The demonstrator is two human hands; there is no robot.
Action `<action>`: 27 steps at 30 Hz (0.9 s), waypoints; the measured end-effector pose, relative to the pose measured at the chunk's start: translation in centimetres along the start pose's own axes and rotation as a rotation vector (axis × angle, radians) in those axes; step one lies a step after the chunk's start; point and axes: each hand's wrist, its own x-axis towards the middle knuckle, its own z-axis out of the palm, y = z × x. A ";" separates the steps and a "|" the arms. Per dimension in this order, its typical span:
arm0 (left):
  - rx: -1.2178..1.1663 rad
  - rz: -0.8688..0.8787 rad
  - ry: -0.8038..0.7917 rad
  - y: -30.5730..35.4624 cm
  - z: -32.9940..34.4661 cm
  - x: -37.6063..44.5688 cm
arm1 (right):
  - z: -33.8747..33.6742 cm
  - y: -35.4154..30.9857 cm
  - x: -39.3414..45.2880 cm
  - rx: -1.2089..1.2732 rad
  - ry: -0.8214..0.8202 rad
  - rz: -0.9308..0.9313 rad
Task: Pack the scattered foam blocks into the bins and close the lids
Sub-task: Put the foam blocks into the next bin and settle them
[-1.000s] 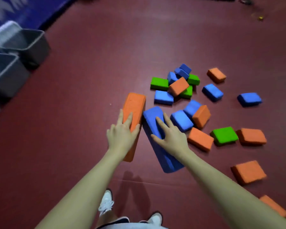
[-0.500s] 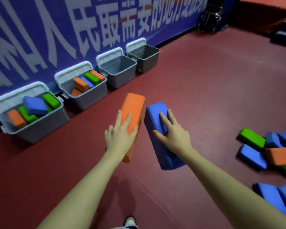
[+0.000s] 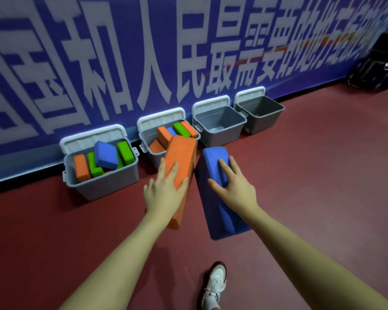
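Grey bins nearer than before

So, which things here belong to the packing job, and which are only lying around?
Belong to the job:
- orange block, held by left hand
- blue block, held by right hand
- four open grey bins, two partly filled

Just around:
- blue banner
- dark equipment
- white shoe

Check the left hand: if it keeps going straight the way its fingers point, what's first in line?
Likely the second bin from the left, already holding blocks. The left hand, gripping the orange block, points up-right at it; the block's far end overlaps its rim, though depth is unclear.
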 end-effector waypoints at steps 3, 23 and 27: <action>-0.021 -0.057 0.036 0.6 1.1 6.4 | 0.2 0.0 7.3 0.001 0.000 -0.051; -0.042 -0.276 0.175 -2.7 5.4 41.4 | 6.5 -4.6 48.0 -0.030 -0.140 -0.367; -0.050 -0.323 0.152 -7.5 7.9 49.8 | 10.7 -7.8 56.5 -0.060 -0.178 -0.385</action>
